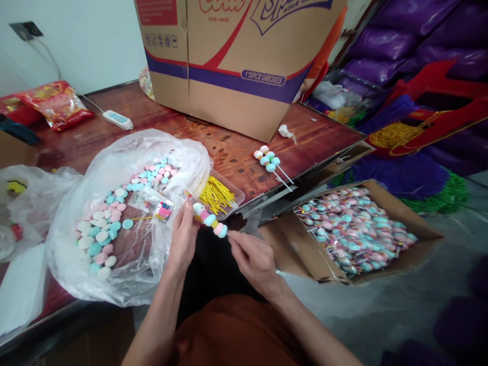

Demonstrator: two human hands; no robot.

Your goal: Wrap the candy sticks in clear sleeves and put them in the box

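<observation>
A stick candy (210, 220) of pastel pink, white, blue and yellow pieces is held at a slant between my hands, over the table's front edge. My left hand (184, 223) is closed at its upper end, where a bit of printed clear wrapper (188, 195) shows above the thumb. Its lower end is pinched by my right hand (253, 254), whose fingers mostly hide the stick. Left of my left hand, a printed clear wrapper (164, 209) and a yellow twist tie (142, 218) lie on a plastic bag (114, 152) with loose pastel candies (102, 236).
Yellow twist ties (216, 195) fill a clear tray (237, 197). Two unwrapped stick candies (267, 158) lie near the table's right edge. A large carton (236, 109) stands behind. Lower right, an open cardboard box (409, 254) holds many wrapped candies. A red packet (61, 104) lies at left.
</observation>
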